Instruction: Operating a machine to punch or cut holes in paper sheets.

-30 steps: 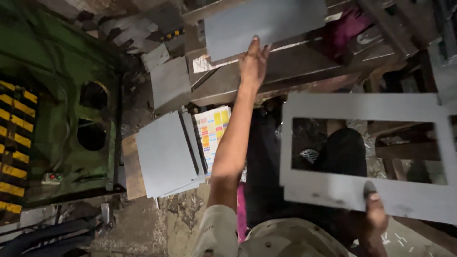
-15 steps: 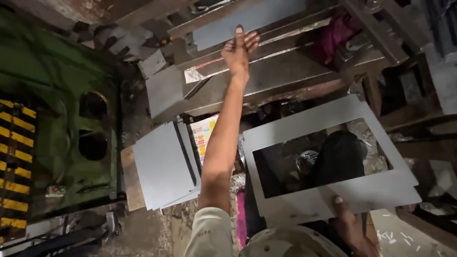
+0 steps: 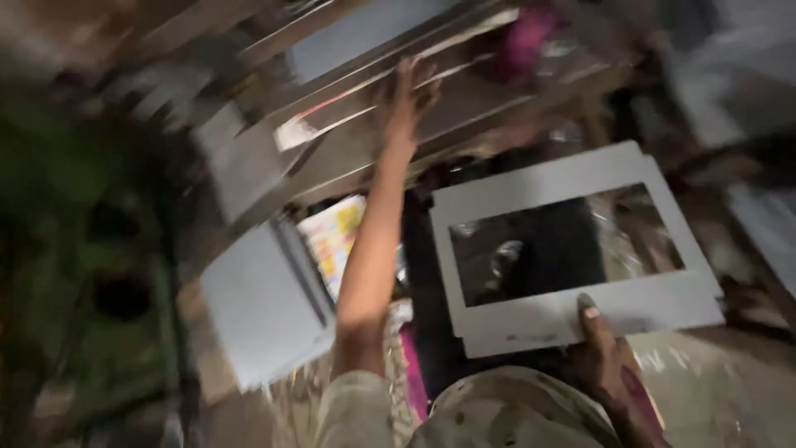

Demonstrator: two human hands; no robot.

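Note:
My right hand grips the near edge of a grey cardboard frame with a large rectangular opening cut out of its middle. The frame is held flat at the lower right. My left hand is stretched far forward with fingers spread, over the wooden bench near a grey sheet lying at its back. The picture is blurred, so contact between my left hand and the bench or sheet is unclear.
A stack of grey boards lies on the floor at the left, beside a colourful printed sheet. A green machine with round holes stands at the far left. A pink cloth sits on the bench.
The cardboard frame has swung lower and to the left in my right hand. My left hand has slid off the grey sheet toward the bench's front. The camera has moved, blurring the view.

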